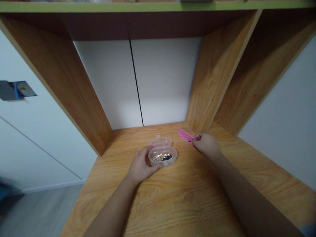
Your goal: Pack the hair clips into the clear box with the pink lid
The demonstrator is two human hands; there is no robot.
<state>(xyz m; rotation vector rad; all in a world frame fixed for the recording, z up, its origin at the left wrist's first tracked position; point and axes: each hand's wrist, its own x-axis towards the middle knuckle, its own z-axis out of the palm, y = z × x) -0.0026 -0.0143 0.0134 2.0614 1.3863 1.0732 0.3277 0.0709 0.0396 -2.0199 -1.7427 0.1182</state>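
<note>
A small clear plastic case (163, 162) stands on the wooden desk with its hinged lid (161, 142) laid back behind it. Pink hinges join the two parts. Several metal clips (158, 158) and a small black item (168, 157) lie inside. My left hand (142, 166) curves round the case's left side, thumb at the front and fingers at the back, gripping it. To the right of the case, my right hand (207, 144) pinches one end of a flat pink oval piece (185, 135), held tilted above the desk. Pale bits show along its lower edge, too small to make out.
The wooden desk top (177, 204) runs into a recess with a white back panel (163, 82). Wooden side panels (61, 72) and a divider (212, 75) flank it, under a green-edged shelf (158, 6). Grey floor (49, 210) shows at the lower left.
</note>
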